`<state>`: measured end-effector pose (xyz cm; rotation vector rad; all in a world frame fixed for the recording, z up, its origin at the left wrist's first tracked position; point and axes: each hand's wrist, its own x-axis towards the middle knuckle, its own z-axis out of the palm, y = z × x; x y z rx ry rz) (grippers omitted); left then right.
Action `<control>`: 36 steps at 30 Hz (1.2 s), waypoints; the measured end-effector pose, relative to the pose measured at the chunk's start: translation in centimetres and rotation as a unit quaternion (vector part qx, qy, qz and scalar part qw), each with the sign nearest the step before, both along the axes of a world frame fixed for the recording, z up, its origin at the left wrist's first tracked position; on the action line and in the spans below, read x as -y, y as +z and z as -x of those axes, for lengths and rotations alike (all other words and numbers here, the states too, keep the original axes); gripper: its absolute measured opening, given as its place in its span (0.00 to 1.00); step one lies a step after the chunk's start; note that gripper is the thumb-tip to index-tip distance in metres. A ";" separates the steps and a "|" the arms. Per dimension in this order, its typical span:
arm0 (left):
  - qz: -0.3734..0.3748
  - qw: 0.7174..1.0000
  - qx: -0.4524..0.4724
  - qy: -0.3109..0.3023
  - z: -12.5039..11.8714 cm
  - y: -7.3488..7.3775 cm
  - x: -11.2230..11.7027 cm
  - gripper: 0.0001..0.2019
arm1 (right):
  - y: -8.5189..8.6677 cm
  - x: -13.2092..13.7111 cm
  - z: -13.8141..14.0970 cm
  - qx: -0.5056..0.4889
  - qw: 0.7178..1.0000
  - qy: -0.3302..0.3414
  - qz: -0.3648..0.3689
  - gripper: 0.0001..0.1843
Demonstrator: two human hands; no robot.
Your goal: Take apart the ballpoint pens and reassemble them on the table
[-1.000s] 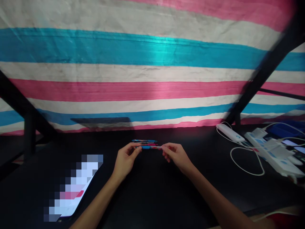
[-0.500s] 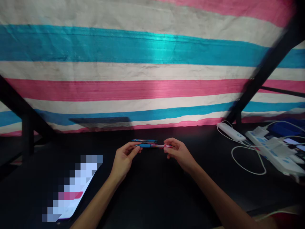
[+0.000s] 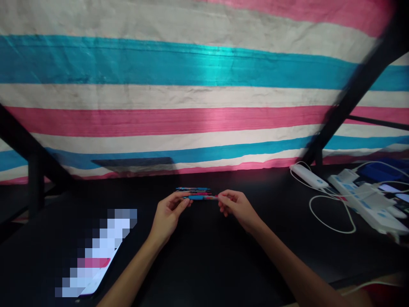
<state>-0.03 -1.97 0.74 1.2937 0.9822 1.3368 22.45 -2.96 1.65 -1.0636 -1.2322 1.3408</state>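
Note:
Between my two hands, a pen (image 3: 198, 197) with a blue grip and a clear barrel lies level, just above or on the black table. The thumb and fingers of my left hand (image 3: 171, 211) pinch its blue end. At the opposite end, my right hand (image 3: 235, 205) closes around the pen, and a bit of red or pink shows by the fingertips. Right behind it, a blue pen (image 3: 191, 188) rests on the table. Close to that lies a pen with a red part (image 3: 201, 193), partly covered by my left fingers and the held pen.
A phone with a lit screen (image 3: 105, 251) lies at left. On the right are a white power strip (image 3: 367, 204) with plugs, a white power bank or adapter (image 3: 308, 177) and looped cables (image 3: 353, 226). Black frame bars (image 3: 345, 102) and a striped sheet (image 3: 191, 98) stand behind the table.
My right hand has shifted slightly left and down along the pen, closer to my left hand. More of the red-marked pen behind shows. My left hand has barely moved.

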 end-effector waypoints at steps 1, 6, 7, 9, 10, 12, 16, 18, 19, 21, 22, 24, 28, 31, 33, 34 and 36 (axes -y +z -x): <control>-0.002 1.000 -0.002 0.000 0.0 0.0 0.0 0.10 | 0.0 0.0 0.0 -0.003 1.000 -0.005 -0.018 0.11; -0.001 1.000 -0.008 -0.002 -0.2 0.1 0.0 0.09 | -0.2 0.1 0.0 -0.044 0.999 0.018 -0.008 0.13; 0.001 1.000 -0.007 -0.002 -0.2 0.1 0.0 0.09 | -0.2 0.0 0.1 -0.038 0.999 0.015 -0.005 0.12; 0.005 1.000 -0.005 -0.003 -0.2 0.1 0.1 0.09 | -0.4 -0.1 0.2 -0.019 0.999 -0.007 -0.028 0.10; 0.008 1.000 -0.003 -0.003 -0.2 0.1 0.1 0.09 | -0.5 -0.2 0.2 -0.012 0.999 -0.024 -0.047 0.09; 0.012 1.000 0.001 -0.002 -0.2 0.1 0.1 0.09 | -0.5 -0.4 0.0 -0.003 0.995 -0.058 -0.084 0.08; 0.016 1.000 0.018 0.009 -0.1 0.1 0.1 0.09 | -0.3 -0.5 -0.5 0.027 0.989 -0.078 -0.123 0.07; 0.024 0.999 0.032 0.015 -0.1 0.1 0.1 0.10 | -0.2 -0.5 -0.6 0.039 0.989 -0.072 -0.120 0.07; 0.030 0.999 0.040 0.016 -0.1 0.2 0.1 0.11 | -0.2 -0.5 -0.6 0.038 0.990 -0.071 -0.115 0.08; 0.043 0.997 0.060 0.018 0.0 0.4 0.1 0.11 | -0.1 -0.5 -0.7 0.025 0.993 -0.062 -0.101 0.09; 0.049 0.996 0.073 0.018 0.0 0.5 0.1 0.11 | -0.2 -0.6 -0.7 0.012 0.994 -0.054 -0.091 0.09; 0.061 0.993 0.101 0.018 0.1 0.7 0.0 0.11 | -0.2 -0.6 -0.8 -0.025 0.997 -0.038 -0.068 0.10; 0.064 0.988 0.140 0.023 0.4 0.9 -0.1 0.11 | -0.1 -0.8 -1.1 -0.107 0.993 -0.027 -0.032 0.11; 0.062 0.986 0.151 0.024 0.4 0.9 -0.1 0.11 | 0.0 -0.9 -1.2 -0.141 0.989 -0.037 -0.020 0.11; 0.062 0.986 0.152 0.024 0.4 1.0 -0.1 0.11 | 0.0 -1.0 -1.4 -0.159 0.986 -0.043 -0.016 0.11; 0.062 0.986 0.151 0.025 0.4 1.0 -0.1 0.11 | -0.1 -1.1 -1.4 -0.168 0.985 -0.047 -0.014 0.11; 0.059 0.986 0.150 0.029 0.4 1.0 -0.2 0.11 | -0.1 -1.3 -1.6 -0.186 0.981 -0.055 -0.006 0.12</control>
